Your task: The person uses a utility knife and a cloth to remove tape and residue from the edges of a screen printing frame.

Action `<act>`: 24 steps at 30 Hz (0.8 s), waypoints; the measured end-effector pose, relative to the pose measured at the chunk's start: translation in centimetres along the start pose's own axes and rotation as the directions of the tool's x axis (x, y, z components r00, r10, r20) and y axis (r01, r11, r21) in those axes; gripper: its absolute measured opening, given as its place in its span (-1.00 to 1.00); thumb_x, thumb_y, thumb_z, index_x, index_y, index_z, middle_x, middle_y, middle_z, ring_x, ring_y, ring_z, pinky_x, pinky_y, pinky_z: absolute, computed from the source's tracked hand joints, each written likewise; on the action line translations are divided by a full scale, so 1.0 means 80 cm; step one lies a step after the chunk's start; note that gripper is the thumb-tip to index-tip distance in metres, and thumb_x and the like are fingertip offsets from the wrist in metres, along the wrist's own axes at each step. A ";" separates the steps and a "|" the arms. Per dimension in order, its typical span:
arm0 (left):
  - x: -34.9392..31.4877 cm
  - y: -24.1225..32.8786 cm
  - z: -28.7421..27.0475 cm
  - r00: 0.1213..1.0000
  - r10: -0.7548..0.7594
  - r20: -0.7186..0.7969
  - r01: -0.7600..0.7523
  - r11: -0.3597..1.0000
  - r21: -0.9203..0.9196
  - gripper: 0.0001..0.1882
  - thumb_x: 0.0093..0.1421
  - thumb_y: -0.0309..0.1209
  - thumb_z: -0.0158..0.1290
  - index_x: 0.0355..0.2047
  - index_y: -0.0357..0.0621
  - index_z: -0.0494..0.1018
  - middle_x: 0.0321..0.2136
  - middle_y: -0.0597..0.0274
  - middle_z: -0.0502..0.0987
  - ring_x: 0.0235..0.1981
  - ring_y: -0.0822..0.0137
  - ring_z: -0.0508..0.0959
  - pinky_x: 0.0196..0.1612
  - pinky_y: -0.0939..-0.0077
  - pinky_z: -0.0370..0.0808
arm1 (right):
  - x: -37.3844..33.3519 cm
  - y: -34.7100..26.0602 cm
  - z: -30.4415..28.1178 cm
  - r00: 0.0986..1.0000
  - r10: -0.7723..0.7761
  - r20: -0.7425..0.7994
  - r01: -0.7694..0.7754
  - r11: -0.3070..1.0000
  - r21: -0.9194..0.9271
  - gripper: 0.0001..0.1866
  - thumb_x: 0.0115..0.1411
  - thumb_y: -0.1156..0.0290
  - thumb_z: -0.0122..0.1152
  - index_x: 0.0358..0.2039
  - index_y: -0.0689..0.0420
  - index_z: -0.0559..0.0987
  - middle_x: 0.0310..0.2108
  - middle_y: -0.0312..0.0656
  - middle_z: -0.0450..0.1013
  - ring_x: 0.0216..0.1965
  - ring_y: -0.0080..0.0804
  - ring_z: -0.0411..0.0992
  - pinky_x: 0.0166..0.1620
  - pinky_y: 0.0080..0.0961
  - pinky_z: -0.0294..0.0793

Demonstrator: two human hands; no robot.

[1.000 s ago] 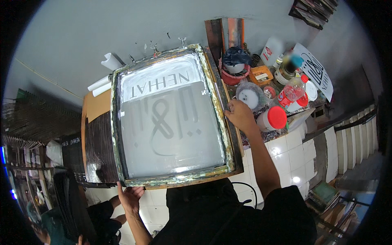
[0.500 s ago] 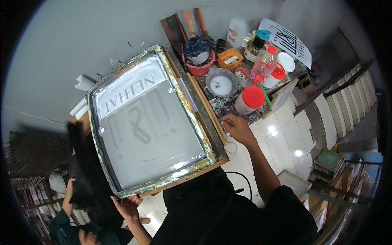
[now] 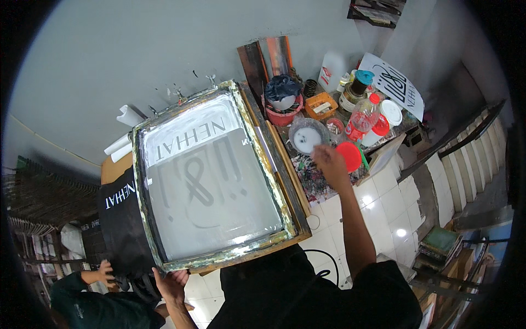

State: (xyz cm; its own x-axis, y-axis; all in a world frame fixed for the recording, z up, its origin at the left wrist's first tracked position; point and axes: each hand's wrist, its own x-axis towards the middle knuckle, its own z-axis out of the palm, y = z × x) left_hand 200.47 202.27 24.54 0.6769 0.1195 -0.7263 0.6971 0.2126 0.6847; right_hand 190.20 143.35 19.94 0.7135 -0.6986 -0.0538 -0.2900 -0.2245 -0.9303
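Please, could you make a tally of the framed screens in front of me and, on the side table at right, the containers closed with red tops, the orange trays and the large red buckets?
Framed screen: 1
Red-topped containers: 3 (clear bottle, large jar, white jar)
Orange tray: 1
Large red bucket: 1
Total: 6

Mostly gry, blk & wht; red, orange & teal accents

Screen mesh (image 3: 219, 211): gry w/ darker-gry calligraphic motif, wht band up top w/ gry lettering. Screen frame (image 3: 230, 253): mottled grn/wht/yellowish paint over brn wood. Garment (image 3: 125, 236): blk w/ wht lettering. Tub lid (image 3: 349, 156): red. Clear plastic bottle (image 3: 365, 114): red cap (image 3: 375, 98) & label (image 3: 356, 130). Bowl (image 3: 307, 122): gry, wht contents (image 3: 308, 142). Basin (image 3: 284, 118): pinkish red; plastic bag (image 3: 283, 85): dk navy. Tray (image 3: 314, 100): orange. Container lid (image 3: 364, 77): teal. Paper sheet (image 3: 413, 104): wht, blk motif. Worktop (image 3: 309, 178): multicolour speckle. Floor tiles (image 3: 333, 222): wht. Wearer's sleeve (image 3: 386, 290): blk; co-worker's sleeve (image 3: 76, 293): dk grn.
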 end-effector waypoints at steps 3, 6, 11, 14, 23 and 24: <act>-0.001 -0.004 -0.001 0.999 -0.007 -0.037 0.007 1.000 -0.016 -0.02 0.10 0.43 0.04 -0.12 -0.47 0.31 -0.26 -0.14 0.47 -0.21 -0.04 0.60 -0.12 0.09 0.62 | 0.073 -0.063 0.000 0.994 -0.075 -0.075 0.065 0.990 -0.122 -0.62 0.21 0.33 0.32 -0.05 0.31 0.58 -0.21 -0.04 0.62 -0.18 -0.34 0.60 -0.11 -0.42 0.55; -0.004 -0.009 -0.007 0.997 -0.031 -0.071 0.024 0.996 -0.087 -0.10 0.13 0.39 0.05 -0.18 -0.41 0.36 -0.27 -0.17 0.53 -0.23 -0.06 0.63 -0.10 0.08 0.63 | 0.137 -0.080 0.019 0.989 -0.147 -0.032 0.134 0.956 -0.261 -0.67 0.16 0.38 0.32 -0.10 0.28 0.61 -0.20 0.03 0.61 -0.19 -0.25 0.61 -0.10 -0.37 0.55; -0.013 -0.015 -0.008 1.000 -0.013 -0.027 0.009 0.993 -0.114 -0.22 0.20 0.33 0.02 -0.24 -0.33 0.40 -0.29 -0.25 0.61 -0.26 -0.06 0.67 -0.17 0.08 0.66 | 0.232 -0.017 0.045 0.956 -0.241 -0.169 0.083 0.771 -0.631 -0.62 0.13 0.27 0.34 -0.07 0.19 0.63 -0.33 -0.08 0.62 -0.29 -0.21 0.59 -0.12 -0.31 0.54; -0.025 -0.022 -0.022 1.000 -0.013 -0.023 0.011 0.998 -0.055 -0.20 0.19 0.36 -0.01 -0.22 -0.30 0.40 -0.27 -0.19 0.58 -0.22 -0.02 0.63 -0.11 0.12 0.60 | 0.235 -0.030 0.054 0.979 -0.132 -0.156 0.043 0.881 -0.471 -0.64 0.02 0.30 0.34 -0.17 0.20 0.64 -0.27 0.11 0.59 -0.20 -0.03 0.60 -0.11 -0.23 0.54; -0.025 -0.019 -0.022 0.995 0.020 -0.099 -0.025 0.999 -0.044 -0.26 0.23 0.33 -0.03 -0.28 -0.25 0.44 -0.39 -0.14 0.61 -0.37 0.01 0.66 -0.25 0.17 0.64 | 0.276 -0.057 0.032 0.996 0.077 0.046 -0.016 0.660 -0.751 -0.69 -0.04 0.32 0.29 -0.26 0.17 0.66 -0.30 0.10 0.59 -0.20 0.05 0.58 -0.11 -0.15 0.53; -0.027 -0.019 -0.028 0.994 0.025 -0.104 -0.032 0.998 -0.062 -0.27 0.24 0.33 -0.03 -0.29 -0.24 0.44 -0.41 -0.14 0.62 -0.39 0.01 0.67 -0.26 0.17 0.64 | 0.280 -0.057 0.035 0.991 0.056 0.121 0.068 0.569 -0.820 -0.67 -0.03 0.28 0.30 -0.24 0.15 0.67 -0.22 0.19 0.57 -0.12 0.12 0.56 -0.05 -0.05 0.52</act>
State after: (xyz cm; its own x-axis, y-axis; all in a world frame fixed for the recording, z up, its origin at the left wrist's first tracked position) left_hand 197.40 203.85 24.92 0.6658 0.2251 -0.7113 0.6595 0.2682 0.7022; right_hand 209.25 130.62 21.93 0.7682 -0.6226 -0.1491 -0.6391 -0.7323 -0.2351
